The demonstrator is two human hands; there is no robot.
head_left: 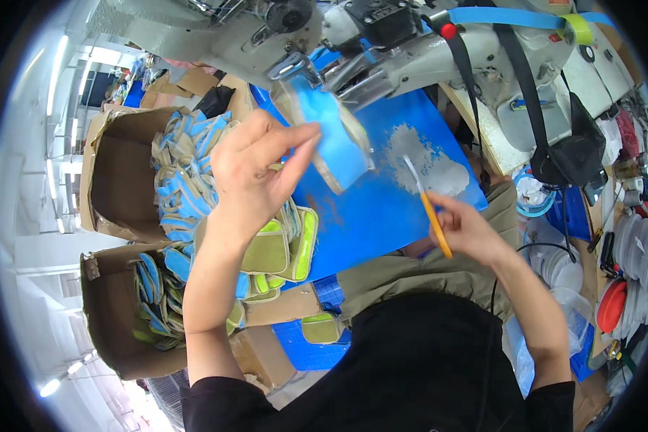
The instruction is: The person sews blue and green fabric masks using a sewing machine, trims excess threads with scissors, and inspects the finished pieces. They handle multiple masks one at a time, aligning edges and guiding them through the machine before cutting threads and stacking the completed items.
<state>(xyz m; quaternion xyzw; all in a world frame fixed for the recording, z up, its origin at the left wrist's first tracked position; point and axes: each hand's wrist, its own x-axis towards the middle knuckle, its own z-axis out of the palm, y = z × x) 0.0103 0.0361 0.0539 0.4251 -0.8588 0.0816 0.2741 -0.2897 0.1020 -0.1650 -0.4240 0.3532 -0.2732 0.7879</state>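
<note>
My left hand (255, 169) is raised at the middle left, with thumb and fingers pinched on a blue fabric piece with beige edging (338, 151). The piece hangs just below the sewing machine's head (295, 68), slightly blurred; whether it touches the machine I cannot tell. Lower and to the right, my right hand (464, 227) grips a slim orange-handled tool (433, 219). Its narrow pale tip points up and away, over a whitish patch (435, 173) on the blue work surface (367, 223). The tip is too small to tell its exact kind.
Two cardboard boxes (126, 173) at the left stand beside heaps of blue and beige pieces (187, 180). Green pouch-like pieces (266, 248) lie by my left forearm. Black straps (522, 86) hang from the machine. White discs (630, 273) and a red one (612, 306) are at the right.
</note>
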